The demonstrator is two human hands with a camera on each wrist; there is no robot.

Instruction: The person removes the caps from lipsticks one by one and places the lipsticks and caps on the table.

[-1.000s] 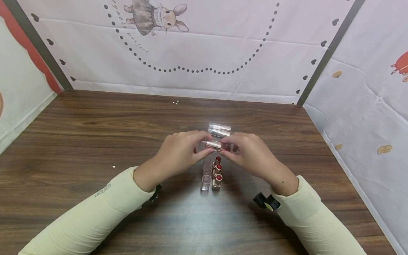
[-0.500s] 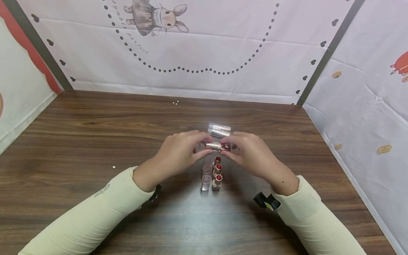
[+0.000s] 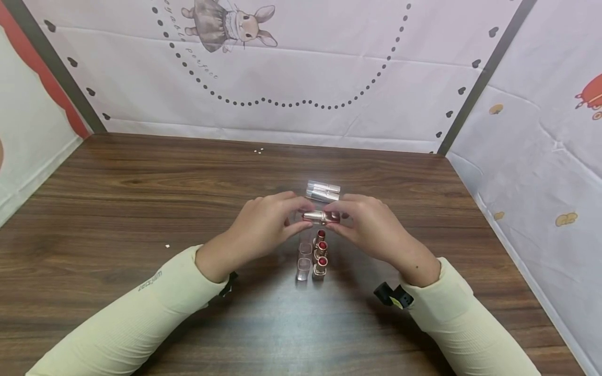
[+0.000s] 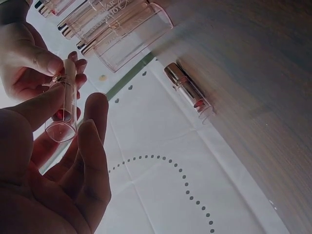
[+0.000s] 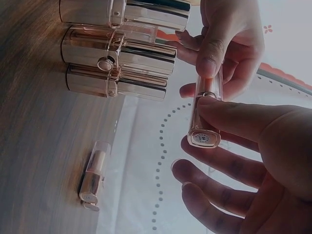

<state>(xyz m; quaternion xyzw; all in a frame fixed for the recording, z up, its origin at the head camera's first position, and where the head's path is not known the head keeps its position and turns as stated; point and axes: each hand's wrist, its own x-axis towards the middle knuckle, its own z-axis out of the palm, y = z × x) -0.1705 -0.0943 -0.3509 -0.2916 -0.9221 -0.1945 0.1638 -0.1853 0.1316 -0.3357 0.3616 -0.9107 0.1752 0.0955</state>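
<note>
My left hand (image 3: 263, 219) and right hand (image 3: 371, 224) hold one lipstick (image 3: 315, 216) level between them, above the table. In the left wrist view, my left thumb and fingers pinch its clear cap (image 4: 61, 131), which surrounds the red bullet. My right thumb and fingers grip the base (image 5: 203, 138), whose end sticker shows in the right wrist view. Nearest me, three uncapped lipsticks (image 3: 320, 267) stand upright in a row with red tips showing. Clear caps (image 3: 303, 269) stand just left of them.
Behind my hands, two capped silvery lipsticks (image 3: 323, 191) lie side by side on the wooden table (image 3: 141, 193). Small white bits (image 3: 259, 151) lie near the back edge. Printed cloth walls (image 3: 301, 68) enclose the back and sides.
The held lipstick has shifted very slightly toward me between the fingers. Both hands stay nearly in place, and the standing lipsticks and caps have not moved.
</note>
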